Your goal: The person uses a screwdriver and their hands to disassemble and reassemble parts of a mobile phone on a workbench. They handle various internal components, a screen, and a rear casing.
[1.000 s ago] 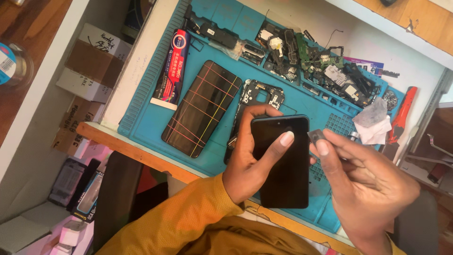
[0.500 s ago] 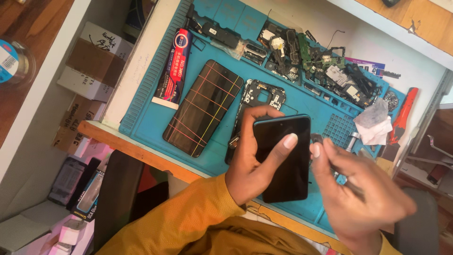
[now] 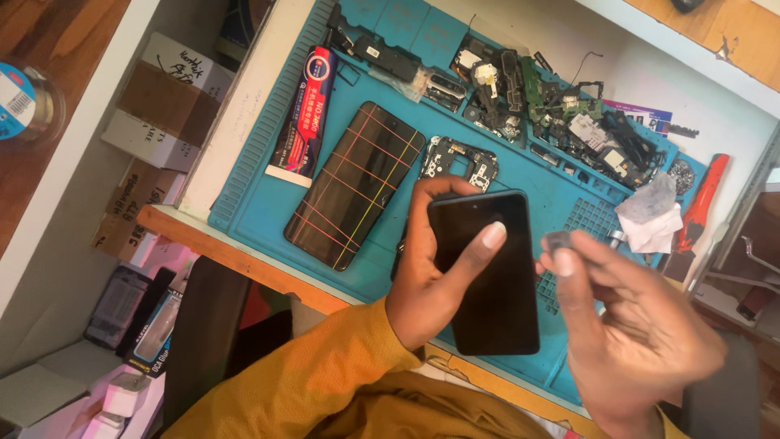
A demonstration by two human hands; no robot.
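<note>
Holding a black phone (image 3: 487,276) above the blue mat (image 3: 260,203), the left hand (image 3: 435,284) has its fingers clamped around it, thumb across the dark screen. The right hand (image 3: 642,341) pinches a small grey piece (image 3: 557,241) just beside the phone's edge. Loose parts (image 3: 569,122) lie unfitted on the mat.

Soft, even daylight falls on my bench, with hardly any shadows. My right hand (image 3: 642,325) is motion-blurred; the blue mat (image 3: 260,195) stays sharp, and the frame sits tilted.

Black phone (image 3: 487,280) — dark-screened (face-up), held aloft
</note>
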